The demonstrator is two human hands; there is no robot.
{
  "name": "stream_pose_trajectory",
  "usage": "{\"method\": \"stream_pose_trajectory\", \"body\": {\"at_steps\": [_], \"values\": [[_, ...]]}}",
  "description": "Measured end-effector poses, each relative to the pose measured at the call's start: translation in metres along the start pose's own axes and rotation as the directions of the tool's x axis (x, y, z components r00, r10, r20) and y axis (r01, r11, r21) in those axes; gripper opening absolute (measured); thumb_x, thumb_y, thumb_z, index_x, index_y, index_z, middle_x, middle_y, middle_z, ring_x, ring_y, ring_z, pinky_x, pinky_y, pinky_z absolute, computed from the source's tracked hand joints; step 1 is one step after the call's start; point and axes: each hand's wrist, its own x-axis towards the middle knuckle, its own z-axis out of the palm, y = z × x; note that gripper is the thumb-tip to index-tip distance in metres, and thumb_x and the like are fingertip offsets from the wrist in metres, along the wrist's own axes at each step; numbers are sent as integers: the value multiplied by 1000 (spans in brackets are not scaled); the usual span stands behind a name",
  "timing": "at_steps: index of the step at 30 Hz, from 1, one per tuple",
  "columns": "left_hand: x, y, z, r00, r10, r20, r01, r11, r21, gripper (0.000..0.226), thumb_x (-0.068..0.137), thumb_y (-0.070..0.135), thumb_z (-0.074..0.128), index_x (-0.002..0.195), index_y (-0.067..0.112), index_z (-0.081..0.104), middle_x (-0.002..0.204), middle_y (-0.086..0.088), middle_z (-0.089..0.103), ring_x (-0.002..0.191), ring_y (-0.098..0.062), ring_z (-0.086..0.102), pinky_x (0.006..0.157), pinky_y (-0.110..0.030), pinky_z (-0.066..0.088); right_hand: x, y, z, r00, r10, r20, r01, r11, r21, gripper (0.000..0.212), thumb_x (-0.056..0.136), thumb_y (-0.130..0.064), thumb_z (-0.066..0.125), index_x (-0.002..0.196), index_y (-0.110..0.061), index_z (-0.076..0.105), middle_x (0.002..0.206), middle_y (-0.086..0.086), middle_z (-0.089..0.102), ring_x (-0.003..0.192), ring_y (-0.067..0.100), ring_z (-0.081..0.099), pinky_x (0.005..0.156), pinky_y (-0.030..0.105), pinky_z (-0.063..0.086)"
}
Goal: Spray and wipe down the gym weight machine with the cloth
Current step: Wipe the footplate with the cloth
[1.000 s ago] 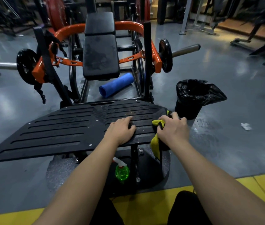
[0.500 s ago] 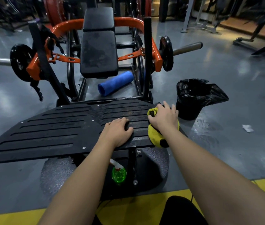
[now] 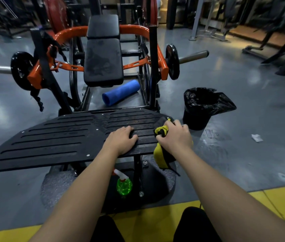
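Dim gym hall, glossy grey floor (image 3: 243, 119) with a yellow painted stripe (image 3: 155, 218) along the near edge. At centre, orange-and-black weight machine (image 3: 68, 34) with black padded seat (image 3: 103, 62) and wide black ribbed footplate (image 3: 59, 137) nearest the camera. Left hand (image 3: 120, 139) laid flat on the footplate's near right part, fingers relaxed and close together, holding nothing. Right hand (image 3: 175, 137) at the footplate's right corner, fingers curled round a bunched yellow-and-black cloth (image 3: 158, 152), held against the plate's edge with a tail hanging below. Green translucent spray bottle (image 3: 124, 186) with white trigger head on the dark base mat (image 3: 155, 189) under the footplate, apart from both hands. Blue foam roller (image 3: 120, 92) on the floor beneath the seat; black bag-lined bin (image 3: 197, 116) just right of the machine.
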Motion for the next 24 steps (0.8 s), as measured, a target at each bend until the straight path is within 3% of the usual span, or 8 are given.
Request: {"method": "stream_pose_trajectory", "body": {"at_steps": [3, 9, 16, 20, 24], "values": [[1, -1, 1, 1000, 9, 6, -9, 1000, 1, 57, 105, 51, 37, 155, 24, 40, 158, -4, 43, 143, -25, 41, 112, -40, 34, -14, 7, -4, 999, 5, -48, -7, 999, -47, 41, 86, -56, 60, 114, -26, 58, 115, -1, 55, 106, 30, 48, 79, 35, 42], [8, -6, 6, 1000, 22, -11, -22, 1000, 19, 57, 104, 53, 37, 154, 26, 40, 160, 0, 40, 146, -21, 37, 114, -39, 31, 20, -1, 6, 994, 88, -66, -90, 996, -25, 40, 85, -57, 59, 109, -25, 60, 117, 2, 58, 112, 33, 48, 91, 42, 43], [12, -7, 11, 999, 9, -49, -9, 1000, -1, 57, 103, 52, 39, 154, 28, 39, 163, 6, 35, 151, -14, 28, 121, -40, 19, 85, -7, 28, 997, 60, -43, -57, 997, 52, 41, 87, -56, 58, 110, -23, 60, 119, 6, 58, 117, 36, 47, 96, 45, 41], [10, -4, 9, 999, 0, -54, -1, 1000, -6, 54, 102, 52, 41, 152, 29, 42, 160, 5, 41, 148, -15, 33, 119, -40, 21, 91, -6, 29, 999, 38, 0, -38, 995, 93, 40, 86, -54, 59, 111, -23, 60, 119, 6, 57, 117, 36, 46, 96, 45, 41], [7, -3, 5, 999, -19, -39, 18, 1000, -22, 57, 103, 53, 40, 154, 27, 40, 164, 4, 33, 150, -17, 30, 120, -39, 22, 73, 0, 19, 1000, -5, 30, 2, 994, 109, 34, 84, -53, 60, 99, -24, 53, 113, 4, 54, 113, 36, 46, 93, 44, 41]]}}
